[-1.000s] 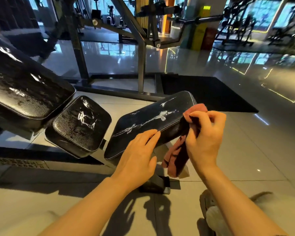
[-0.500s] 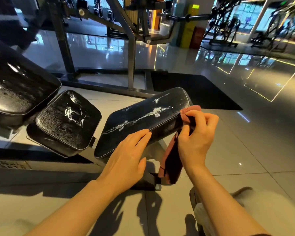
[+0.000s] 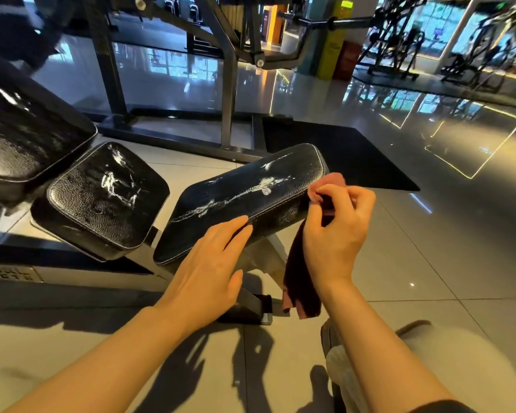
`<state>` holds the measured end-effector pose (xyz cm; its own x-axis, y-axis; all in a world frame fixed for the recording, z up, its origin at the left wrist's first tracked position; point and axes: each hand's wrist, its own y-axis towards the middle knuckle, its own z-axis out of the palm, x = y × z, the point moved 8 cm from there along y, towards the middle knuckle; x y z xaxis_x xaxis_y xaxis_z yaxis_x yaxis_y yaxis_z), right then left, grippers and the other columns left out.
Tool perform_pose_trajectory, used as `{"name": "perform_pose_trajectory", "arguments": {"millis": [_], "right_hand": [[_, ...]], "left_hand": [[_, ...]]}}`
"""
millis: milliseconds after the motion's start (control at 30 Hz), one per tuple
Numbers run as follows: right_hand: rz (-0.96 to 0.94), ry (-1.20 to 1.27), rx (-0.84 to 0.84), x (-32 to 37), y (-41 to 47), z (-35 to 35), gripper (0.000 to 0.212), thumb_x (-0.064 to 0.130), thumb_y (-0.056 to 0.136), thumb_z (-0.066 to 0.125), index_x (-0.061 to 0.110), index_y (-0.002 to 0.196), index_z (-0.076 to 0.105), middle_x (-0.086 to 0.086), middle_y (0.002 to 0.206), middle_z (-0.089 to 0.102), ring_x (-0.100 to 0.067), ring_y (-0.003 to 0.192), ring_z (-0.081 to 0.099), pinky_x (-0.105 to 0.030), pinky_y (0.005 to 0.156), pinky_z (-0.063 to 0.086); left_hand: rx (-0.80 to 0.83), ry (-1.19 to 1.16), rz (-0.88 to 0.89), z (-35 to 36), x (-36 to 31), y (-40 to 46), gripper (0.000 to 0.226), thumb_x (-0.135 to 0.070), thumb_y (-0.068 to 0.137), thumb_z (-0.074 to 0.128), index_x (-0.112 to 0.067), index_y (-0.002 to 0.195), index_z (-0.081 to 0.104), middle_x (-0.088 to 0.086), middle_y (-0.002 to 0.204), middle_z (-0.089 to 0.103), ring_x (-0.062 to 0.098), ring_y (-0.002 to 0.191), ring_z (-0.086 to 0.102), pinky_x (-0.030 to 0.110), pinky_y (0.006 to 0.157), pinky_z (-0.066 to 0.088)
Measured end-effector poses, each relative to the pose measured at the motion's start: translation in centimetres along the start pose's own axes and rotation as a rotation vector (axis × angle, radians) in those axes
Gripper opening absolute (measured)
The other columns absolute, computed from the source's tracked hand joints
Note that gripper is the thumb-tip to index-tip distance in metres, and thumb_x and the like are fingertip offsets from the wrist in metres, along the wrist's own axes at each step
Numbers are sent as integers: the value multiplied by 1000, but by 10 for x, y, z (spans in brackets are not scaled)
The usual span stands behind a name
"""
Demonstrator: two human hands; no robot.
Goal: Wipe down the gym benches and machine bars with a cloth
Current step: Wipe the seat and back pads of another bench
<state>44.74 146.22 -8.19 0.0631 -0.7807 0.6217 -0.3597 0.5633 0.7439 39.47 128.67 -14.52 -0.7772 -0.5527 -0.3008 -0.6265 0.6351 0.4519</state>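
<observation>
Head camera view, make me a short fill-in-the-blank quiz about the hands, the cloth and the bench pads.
1. The right hand pinches a ____ cloth.
2. The left hand rests with straight fingers on the ____ pad.
3. The pads show ____ streaks.
4. Most of the cloth ____ below the right hand.

Answers: red; nearest; white; hangs

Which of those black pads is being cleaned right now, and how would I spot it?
Start at the big black bench backrest on the far left, and move right past the squarish seat pad. The next one, a long narrow pad, is it. Only this pad has the left hand lying flat on it and, at its right end, the reddish cloth held by the right hand.
</observation>
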Motion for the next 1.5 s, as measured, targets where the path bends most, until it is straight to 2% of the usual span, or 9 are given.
{"name": "perform_pose_trajectory", "arguments": {"millis": [233, 433, 533, 633, 867, 1033, 1167, 1300, 1500], "right_hand": [[-263, -60, 376, 24, -53, 34, 23, 3, 78, 75, 13, 97, 71, -8, 108, 55, -20, 96, 52, -25, 73, 53], [11, 127, 276, 16, -28, 7, 50, 13, 79, 79, 24, 124, 61, 8, 124, 42, 17, 106, 41, 0, 88, 38], [107, 164, 344, 10, -29, 3, 49, 15, 74, 84, 26, 109, 52, 5, 114, 53, 11, 98, 51, -2, 77, 43], [28, 132, 397, 11, -32, 1, 32, 10, 71, 85, 11, 85, 57, 2, 98, 55, 8, 92, 50, -3, 72, 42], [69, 341, 643, 9, -34, -3, 31, 2, 69, 60, 9, 100, 61, 4, 114, 50, -1, 112, 49, -14, 87, 48], [-13, 321, 616, 15, -31, -8, 46, 2, 71, 62, 30, 106, 53, 5, 112, 51, -9, 110, 53, -15, 87, 48], [-42, 176, 451, 6, -20, -18, 31, 0, 78, 71, 11, 107, 66, -1, 122, 48, -5, 117, 47, -16, 89, 50], [-116, 168, 363, 5, -11, -28, 25, 4, 86, 67, 17, 107, 67, 4, 108, 61, -2, 101, 55, -17, 87, 49], [-191, -6, 259, 3, -6, -32, 23, 5, 87, 61, 11, 109, 66, 6, 100, 60, -5, 94, 49, -5, 83, 38]], "left_hand": [[-6, -8, 3, 0, -1, 0, 77, -14, 79, 73, -13, 147, 36, 0, 153, 32, 13, 139, 27, 30, 108, 29], [-26, 22, 21, 2, 2, 2, 78, -17, 78, 75, -11, 146, 38, 2, 151, 35, 17, 137, 32, 32, 107, 32], [-52, 14, 28, 2, 0, 6, 77, -15, 77, 76, -10, 145, 39, 4, 148, 38, 19, 135, 36, 37, 107, 37], [-97, -14, 36, -1, -6, 12, 76, -11, 76, 77, -8, 143, 41, 7, 145, 43, 23, 133, 40, 40, 108, 38], [-216, -112, 127, -15, -32, 21, 62, -20, 81, 67, -15, 140, 46, 10, 139, 44, 25, 128, 43, 36, 103, 40], [-293, -59, 174, -18, -40, 19, 28, -21, 87, 58, -8, 111, 63, 15, 125, 55, 27, 117, 48, 34, 99, 40], [-382, -91, 124, -27, -35, 18, 13, -10, 88, 51, -4, 95, 61, 12, 100, 60, 26, 96, 54, 36, 88, 43], [-367, -92, 76, -25, -29, 18, 11, -14, 90, 48, -9, 92, 58, 7, 87, 56, 22, 83, 50, 34, 82, 41], [-169, 5, 153, 0, -34, 14, 33, -14, 83, 67, -7, 115, 64, 14, 126, 55, 30, 128, 42, 44, 103, 44]]}}
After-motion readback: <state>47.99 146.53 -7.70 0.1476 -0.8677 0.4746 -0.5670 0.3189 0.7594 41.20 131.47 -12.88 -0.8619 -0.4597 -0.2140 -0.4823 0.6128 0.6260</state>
